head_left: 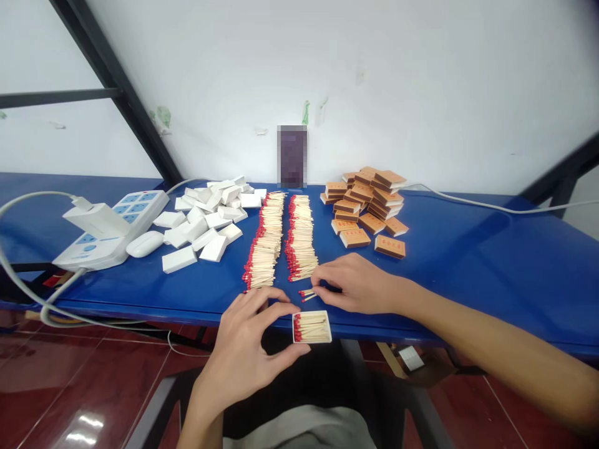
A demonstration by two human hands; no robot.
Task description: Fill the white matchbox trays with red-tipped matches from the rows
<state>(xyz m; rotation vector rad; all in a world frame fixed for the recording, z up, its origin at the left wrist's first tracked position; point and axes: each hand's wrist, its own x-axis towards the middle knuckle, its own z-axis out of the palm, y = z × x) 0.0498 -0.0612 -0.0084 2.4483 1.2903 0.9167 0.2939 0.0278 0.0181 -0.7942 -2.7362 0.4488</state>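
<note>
My left hand (250,346) pinches a small white tray (311,328) full of red-tipped matches, held at the front edge of the blue table (468,262). My right hand (355,284) rests on the table just behind it, fingers pinched on a few loose matches (306,295). Directly beyond lie two long rows of matches (285,240), heads pointing left.
A heap of white inner trays (206,218) lies at the left, a pile of brown matchbox sleeves (369,206) at the right. A white power strip (107,227) with a charger, a white earbud case (144,244) and cables sit far left. A dark blurred object (292,156) leans on the wall.
</note>
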